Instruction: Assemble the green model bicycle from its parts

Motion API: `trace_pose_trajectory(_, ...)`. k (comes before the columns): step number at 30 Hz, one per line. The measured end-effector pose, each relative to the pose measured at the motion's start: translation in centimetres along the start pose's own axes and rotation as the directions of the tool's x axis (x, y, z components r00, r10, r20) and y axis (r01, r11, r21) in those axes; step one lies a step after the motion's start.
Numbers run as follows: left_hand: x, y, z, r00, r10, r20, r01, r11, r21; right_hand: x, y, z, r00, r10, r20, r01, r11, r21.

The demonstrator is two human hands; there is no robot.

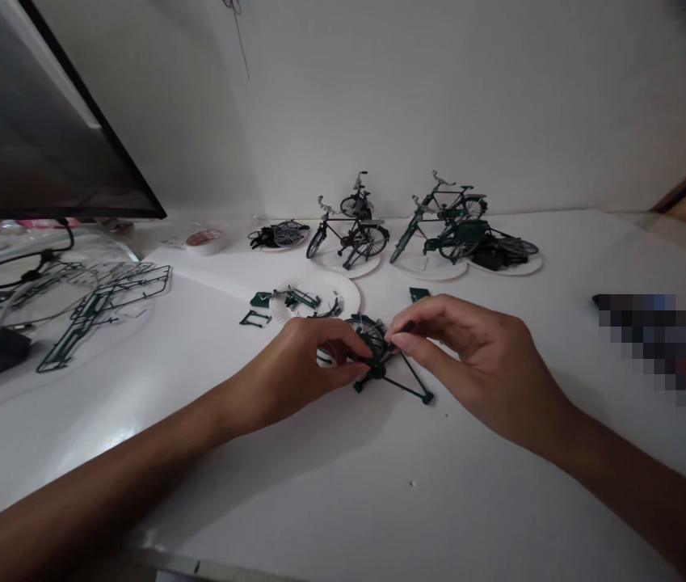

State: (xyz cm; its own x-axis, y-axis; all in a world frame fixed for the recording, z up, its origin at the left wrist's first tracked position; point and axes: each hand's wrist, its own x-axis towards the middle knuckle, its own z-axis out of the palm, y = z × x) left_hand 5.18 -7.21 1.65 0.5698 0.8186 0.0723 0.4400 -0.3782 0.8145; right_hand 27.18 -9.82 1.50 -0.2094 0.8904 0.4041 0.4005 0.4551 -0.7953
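Between my hands is a dark green model bicycle frame [404, 388] with a spoked wheel [368, 330] fitted in its upper part. My left hand [312, 360] pinches the frame near the wheel, thumb and forefinger closed on it. At the other side, my right hand [469, 356] holds a small dark part [406, 327] between thumb and forefinger, close to the frame; its exact kind is too small to tell. The fingers hide part of the wheel and the joint. A small green piece [419, 294] lies just beyond my right hand.
Behind my hands a paper plate [348, 289] carries green parts. Assembled model bicycles [351, 234] stand on plates along the wall. Green sprue frames [85, 315] and cables lie at left, below a monitor [45, 121]. A roll of tape [204, 241] sits at the back. A pixelated object [670, 347] is at right.
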Motion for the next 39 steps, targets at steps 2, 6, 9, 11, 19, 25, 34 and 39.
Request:
trace_pose_trajectory(2,0.0,0.0,0.0,1.0,0.012,-0.003,-0.012,1.0,0.003,0.0,0.0,0.0,1.0,0.002,-0.001,-0.002,1.0,-0.002)
trace_pose_trajectory(6,0.0,-0.1,0.1,1.0,0.011,-0.003,-0.011,1.0,0.003,0.0,0.1,0.1,1.0,0.006,-0.024,-0.007,1.0,-0.028)
trace_pose_trajectory(9,0.0,-0.1,0.2,1.0,0.013,-0.006,-0.013,1.0,0.011,0.1,0.0,0.2,0.999,-0.014,-0.046,0.01,0.996,-0.093)
trace_pose_trajectory(11,0.0,-0.1,0.2,1.0,0.022,-0.01,-0.022,1.0,0.02,0.1,-0.1,0.3,0.997,-0.054,-0.049,0.046,0.988,-0.145)
trace_pose_trajectory(19,0.0,-0.2,0.1,1.0,0.025,-0.009,-0.025,1.0,0.017,0.0,-0.4,0.2,0.977,-0.204,-0.064,0.182,0.95,-0.253)
trace_pose_trajectory(25,0.0,-0.3,0.2,0.999,0.047,-0.012,-0.046,0.998,0.034,0.2,-0.9,0.4,0.975,-0.158,-0.155,0.098,0.935,-0.341)
trace_pose_trajectory(34,-0.1,-0.1,0.1,1.0,0.02,-0.008,-0.02,1.0,0.016,0.0,-0.4,-0.3,0.971,-0.19,0.144,0.216,0.958,-0.191)
trace_pose_trajectory(39,0.0,-0.1,0.2,0.999,0.047,-0.001,-0.047,0.999,0.015,0.2,-0.6,0.2,0.991,-0.134,0.008,0.131,0.947,-0.292)
